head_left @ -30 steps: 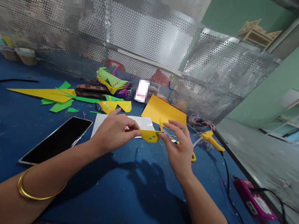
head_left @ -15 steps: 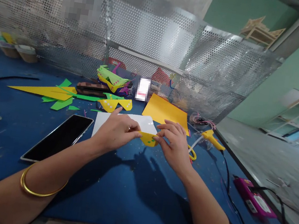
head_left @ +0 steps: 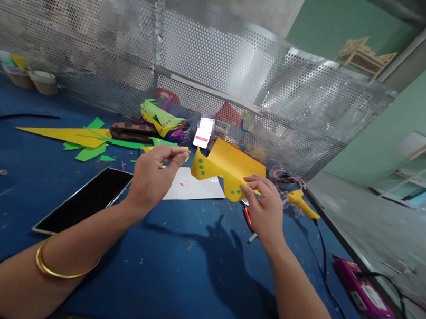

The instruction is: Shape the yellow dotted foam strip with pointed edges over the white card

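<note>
Your yellow cutout [head_left: 211, 171] is up in the air over the white sheet [head_left: 194, 190], long axis running roughly 10 to 4 o'clock, loose end toward 10. Your right hand [head_left: 263, 210] has the 4 o'clock end pinched. Your left hand [head_left: 152, 177] is just off the loose end, thumb and finger together; can't tell if anything tiny's between them. Bare blue tabletop [head_left: 178, 282] at 6, out to the near edge. Lit phone [head_left: 203, 132] at 11: text unreadable.

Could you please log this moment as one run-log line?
right hand: holds green-spotted yellow paper eye mask | left hand: fingertips pinched, apart from mask | left side: smartphone | right side: glue gun
</note>
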Available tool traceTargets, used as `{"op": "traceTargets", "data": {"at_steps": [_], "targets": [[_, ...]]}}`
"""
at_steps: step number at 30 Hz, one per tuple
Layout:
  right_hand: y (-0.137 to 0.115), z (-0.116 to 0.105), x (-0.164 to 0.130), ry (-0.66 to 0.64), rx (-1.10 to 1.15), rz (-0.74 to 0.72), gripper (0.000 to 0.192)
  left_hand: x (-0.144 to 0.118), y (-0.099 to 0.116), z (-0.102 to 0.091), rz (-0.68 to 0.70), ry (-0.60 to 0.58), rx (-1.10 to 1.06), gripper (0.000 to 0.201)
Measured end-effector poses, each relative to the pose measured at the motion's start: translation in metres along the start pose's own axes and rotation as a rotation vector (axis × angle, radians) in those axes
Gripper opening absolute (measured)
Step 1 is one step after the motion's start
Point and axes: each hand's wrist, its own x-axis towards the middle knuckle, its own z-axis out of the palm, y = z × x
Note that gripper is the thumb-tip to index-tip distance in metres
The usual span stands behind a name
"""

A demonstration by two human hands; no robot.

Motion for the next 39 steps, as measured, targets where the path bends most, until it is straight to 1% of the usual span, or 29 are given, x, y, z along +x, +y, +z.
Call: {"op": "traceTargets", "data": {"at_steps": [2,4,6,8,10,14,16,18,20,22,24,26,28,31,34,36,39], "targets": [[0.0,0.0,0.0,0.016,0.031,0.035,0.02,-0.002,-0.002,0.003,-0.197,-0.04,-0.144,0.027],[-0.001,0.001,0.0,0.023,0.054,0.049,0.02,-0.004,-0.002,0.005,-0.365,-0.111,-0.277,0.034],[-0.002,0.003,-0.001,0.013,0.068,0.045,0.02,-0.007,0.0,0.007,-0.471,-0.185,-0.37,0.039],[-0.003,0.004,-0.002,-0.007,0.072,0.035,0.021,-0.009,0.002,0.008,-0.532,-0.229,-0.419,0.039],[-0.003,0.006,-0.003,-0.03,0.072,0.029,0.021,-0.01,0.003,0.009,-0.572,-0.234,-0.441,0.035],[-0.006,0.007,-0.004,-0.062,0.085,0.032,0.022,-0.013,-0.001,0.012,-0.606,-0.203,-0.462,0.028],[-0.008,0.007,-0.004,-0.042,0.109,0.047,0.02,-0.014,-0.004,0.014,-0.624,-0.174,-0.478,0.028],[-0.01,0.005,-0.004,0.014,0.135,0.075,0.02,-0.012,-0.006,0.014,-0.657,-0.129,-0.512,0.031],[-0.011,0.004,-0.004,0.095,0.152,0.138,0.029,-0.009,-0.006,0.013,-0.696,-0.071,-0.566,0.035],[-0.01,0.005,-0.004,0.152,0.187,0.244,0.034,-0.006,-0.006,0.011,-0.745,-0.011,-0.631,0.038],[-0.01,0.007,-0.005,0.13,0.271,0.367,0.035,-0.003,-0.004,0.009,-0.796,0.04,-0.69,0.041],[-0.011,0.011,-0.005,0.038,0.416,0.479,0.037,-0.002,-0.004,0.009,-0.831,0.069,-0.729,0.043],[-0.016,0.017,-0.007,-0.058,0.582,0.574,0.037,-0.003,-0.004,0.009,-0.838,0.069,-0.746,0.043],[-0.025,0.023,-0.012,-0.117,0.78,0.669,0.032,-0.008,-0.004,0.011,-0.862,0.054,-0.747,0.042],[-0.029,0.027,-0.018,-0.135,0.858,0.716,0.027,-0.015,-0.003,0.016,-0.898,0.025,-0.736,0.039],[-0.029,0.029,-0.02,-0.134,0.882,0.743,0.027,-0.019,-0.002,0.019,-0.906,-0.007,-0.725,0.038],[-0.028,0.031,-0.021,-0.082,0.913,0.77,0.027,-0.023,-0.001,0.021,-0.902,-0.045,-0.706,0.036]]}}
